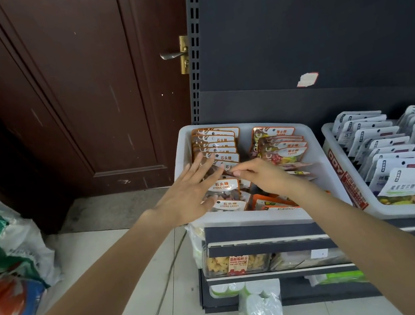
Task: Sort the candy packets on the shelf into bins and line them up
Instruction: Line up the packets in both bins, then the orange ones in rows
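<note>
Head view. The white bin [260, 217] sits on the top shelf [269, 240] and holds two columns of candy packets. The left column of stone candy packets [220, 152] stands upright in a tidy row at the back; the front packets of that column [225, 195] lie flatter and out of line. The right column of sugar packets [281, 145] is ordered at the back, with loose packets toward the front edge.

The left hand [188, 196] is spread flat, fingers straight, resting against the left column — it holds nothing. The right hand [264, 178] has its fingers curled, pinching the top edge of one packet [228, 171] between the two columns.

Judgement: sorting appears largely done; the front packets are not yet lined up.

A second bin [339, 162] of white packets [380, 145] stands just beside, to the right. A dark door [80, 96] and sacks [7, 232] lie to the left — neither obstructs the work.
</note>
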